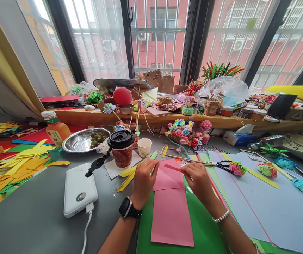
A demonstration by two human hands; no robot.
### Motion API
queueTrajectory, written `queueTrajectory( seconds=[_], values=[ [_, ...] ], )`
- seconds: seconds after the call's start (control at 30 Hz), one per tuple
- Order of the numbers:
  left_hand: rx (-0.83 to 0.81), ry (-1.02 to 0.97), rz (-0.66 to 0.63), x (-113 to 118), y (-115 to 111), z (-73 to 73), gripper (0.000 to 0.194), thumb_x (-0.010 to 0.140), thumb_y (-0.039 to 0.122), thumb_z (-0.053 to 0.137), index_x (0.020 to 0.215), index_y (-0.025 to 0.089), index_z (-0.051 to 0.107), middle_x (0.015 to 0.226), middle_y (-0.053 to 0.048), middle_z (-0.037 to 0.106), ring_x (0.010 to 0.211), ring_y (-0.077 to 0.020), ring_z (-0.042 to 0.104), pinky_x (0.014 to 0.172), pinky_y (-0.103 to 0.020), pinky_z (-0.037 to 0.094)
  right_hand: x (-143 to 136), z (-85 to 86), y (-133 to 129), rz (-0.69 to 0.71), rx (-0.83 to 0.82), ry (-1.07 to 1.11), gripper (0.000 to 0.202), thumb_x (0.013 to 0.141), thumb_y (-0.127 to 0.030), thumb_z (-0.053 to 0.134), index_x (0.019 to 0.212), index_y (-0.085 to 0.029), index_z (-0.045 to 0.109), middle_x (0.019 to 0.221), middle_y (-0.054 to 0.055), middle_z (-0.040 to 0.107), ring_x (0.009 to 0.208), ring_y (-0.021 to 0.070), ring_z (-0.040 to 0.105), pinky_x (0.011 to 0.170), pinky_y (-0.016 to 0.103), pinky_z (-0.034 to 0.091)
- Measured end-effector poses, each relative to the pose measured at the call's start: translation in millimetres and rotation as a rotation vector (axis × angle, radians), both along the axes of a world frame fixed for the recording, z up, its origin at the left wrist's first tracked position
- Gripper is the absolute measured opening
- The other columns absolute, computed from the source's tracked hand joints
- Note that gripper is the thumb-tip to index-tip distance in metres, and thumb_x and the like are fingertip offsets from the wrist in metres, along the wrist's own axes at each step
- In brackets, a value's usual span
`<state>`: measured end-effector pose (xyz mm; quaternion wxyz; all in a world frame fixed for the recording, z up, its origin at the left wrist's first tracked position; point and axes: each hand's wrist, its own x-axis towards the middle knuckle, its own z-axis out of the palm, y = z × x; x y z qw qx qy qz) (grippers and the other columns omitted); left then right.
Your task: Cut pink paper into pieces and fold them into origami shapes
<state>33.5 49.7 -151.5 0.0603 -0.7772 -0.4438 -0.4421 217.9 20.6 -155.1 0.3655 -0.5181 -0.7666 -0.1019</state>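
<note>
Pink paper (pixel 171 215) lies lengthwise on a green sheet (pixel 206 229), with a smaller pink piece (pixel 167 180) over its far end. My left hand (pixel 144 180), with a ring and a black watch, is over the left edge of the smaller piece, its thumb and index finger close together; what is between them is too small to make out. A narrow pink strip (pixel 173 167) stretches towards my right hand (pixel 199 179), which pinches its right end. A beaded bracelet circles my right wrist.
A lidded coffee cup (pixel 122 157), paper cup (pixel 144 147) and white power bank (pixel 80 190) stand left of my hands. Scissors (pixel 221 164) and paper flowers (pixel 237 168) lie right. Cut strips (pixel 22 165) cover the far left; a cluttered sill (pixel 156 120) runs behind.
</note>
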Motion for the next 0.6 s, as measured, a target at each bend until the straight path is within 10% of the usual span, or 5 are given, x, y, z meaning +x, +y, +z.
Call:
queueTrajectory(
  seconds=[0.17, 0.43, 0.6],
  values=[
    [-0.047, 0.109, -0.242, 7.5, -4.0, 0.7, 0.014, 0.078, 0.022, 0.048, 0.083, 0.021, 0.061, 0.076, -0.001, 0.064, 0.074, -0.0158, 0.056, 0.070, -0.030, 0.043, -7.0, -0.4, -1.0, 0.099, -0.004, -0.018, 0.017, 0.080, -0.017, 0.045, 0.076, -0.019, 0.061, 0.070, 0.002, 0.064, 0.072, 0.0163, 0.054, 0.070, 0.029, 0.033],
    [-0.032, 0.060, -0.110, 4.7, -1.9, -1.9, 0.014, 0.078, 0.020, 0.047, 0.078, 0.020, 0.061, 0.072, -0.002, 0.064, 0.073, -0.0172, 0.057, 0.068, -0.030, 0.044, 7.9, -8.6, 4.7, -0.186, -0.021, 0.165, 0.019, 0.080, -0.022, 0.043, 0.077, -0.015, 0.061, 0.076, 0.007, 0.065, 0.072, 0.0201, 0.057, 0.066, 0.032, 0.041],
    [-0.037, 0.116, -0.218, 7.7, -3.6, -1.4, 0.016, 0.079, 0.018, 0.045, 0.080, 0.021, 0.061, 0.072, -0.002, 0.063, 0.071, -0.0158, 0.057, 0.068, -0.030, 0.043, 3.6, -1.7, 1.9, -0.042, 0.006, 0.182, 0.018, 0.080, -0.025, 0.045, 0.085, -0.017, 0.060, 0.082, 0.007, 0.064, 0.080, 0.0200, 0.056, 0.070, 0.033, 0.042]
  ],
)
